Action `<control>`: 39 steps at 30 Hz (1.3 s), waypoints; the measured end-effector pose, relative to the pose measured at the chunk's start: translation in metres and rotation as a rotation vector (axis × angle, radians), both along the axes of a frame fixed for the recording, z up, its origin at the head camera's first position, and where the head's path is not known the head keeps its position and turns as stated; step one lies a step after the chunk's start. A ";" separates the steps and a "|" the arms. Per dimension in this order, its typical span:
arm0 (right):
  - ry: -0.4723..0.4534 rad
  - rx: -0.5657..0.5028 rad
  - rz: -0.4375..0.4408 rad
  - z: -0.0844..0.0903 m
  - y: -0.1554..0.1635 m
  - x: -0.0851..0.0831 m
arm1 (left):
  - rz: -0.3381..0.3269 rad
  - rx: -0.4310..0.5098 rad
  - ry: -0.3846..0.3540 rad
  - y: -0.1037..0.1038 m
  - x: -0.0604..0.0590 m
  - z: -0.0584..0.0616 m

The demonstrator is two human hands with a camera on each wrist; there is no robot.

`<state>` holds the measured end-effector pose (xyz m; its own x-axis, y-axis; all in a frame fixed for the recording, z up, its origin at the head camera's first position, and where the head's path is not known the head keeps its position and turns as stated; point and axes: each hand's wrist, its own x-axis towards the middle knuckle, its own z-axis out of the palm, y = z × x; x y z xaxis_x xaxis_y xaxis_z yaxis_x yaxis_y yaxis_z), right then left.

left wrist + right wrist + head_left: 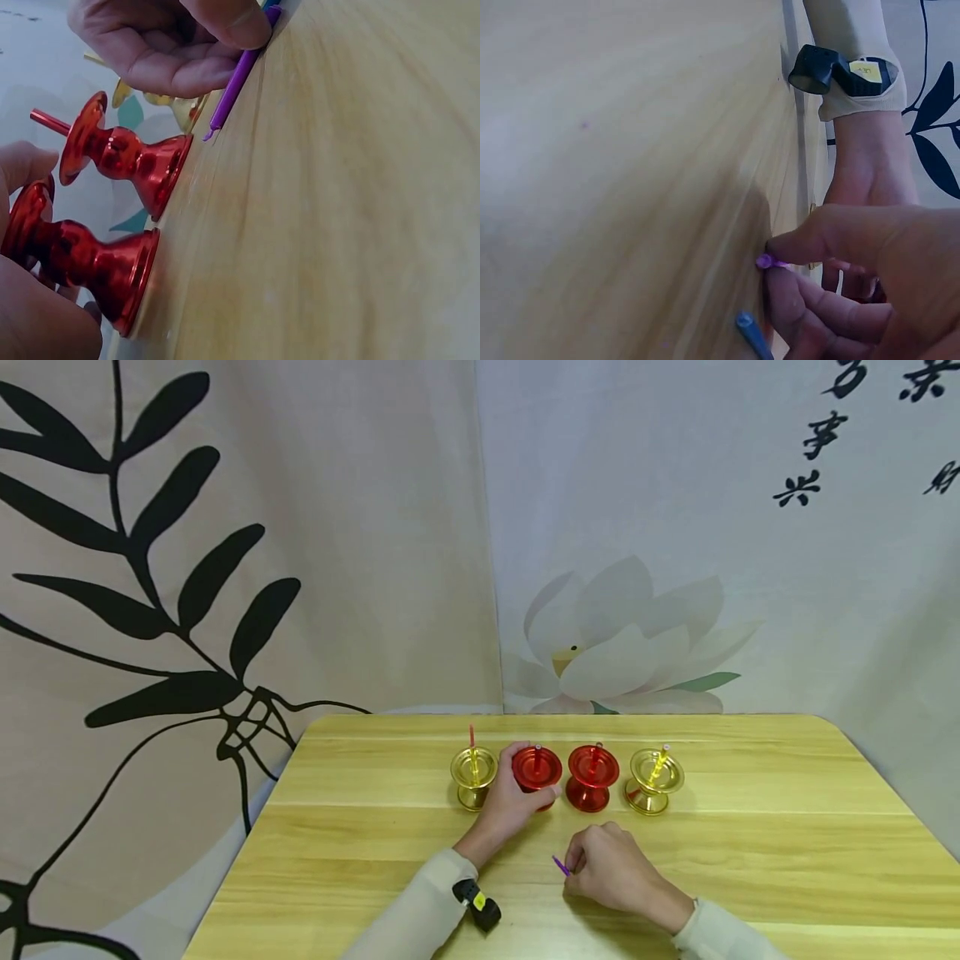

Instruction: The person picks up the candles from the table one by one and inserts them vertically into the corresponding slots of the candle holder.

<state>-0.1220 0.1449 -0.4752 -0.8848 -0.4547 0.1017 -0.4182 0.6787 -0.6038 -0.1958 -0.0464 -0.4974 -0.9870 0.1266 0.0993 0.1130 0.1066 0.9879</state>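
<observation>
printed fabric backdrop, black leaf branch on the left, pale lotus and calligraphy on the right; light wood counter (750,827) in front. four small candle holders stand in a row near the far edge: gold holder (473,777) with a red stick, red holder (537,770), second red holder (592,777), second gold holder (654,781) with a yellow stick. left hand (506,806) curls round the red holder, fingers around its stem, base on the counter. right hand (615,868) rests on the counter just in front of the row, thumb and fingers pinching a purple stick (238,79) with its tip touching the wood; a blue stick (751,334) also shows under those fingers. cream sleeves, black wrist strap (477,902) on the left arm.
</observation>
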 end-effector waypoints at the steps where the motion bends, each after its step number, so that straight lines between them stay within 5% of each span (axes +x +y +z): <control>1: 0.004 0.002 0.006 0.000 0.000 0.000 | 0.001 -0.001 -0.003 0.000 0.000 0.000; 16: 0.014 -0.067 0.008 0.017 0.000 -0.005 | 0.009 0.024 0.037 0.002 0.000 -0.002; 31: -0.001 -0.202 0.003 0.045 -0.001 -0.039 | -0.012 0.069 0.041 0.003 -0.002 -0.005; 39: -0.002 -0.313 -0.075 0.050 -0.008 -0.052 | -0.022 0.078 0.044 0.002 -0.002 -0.006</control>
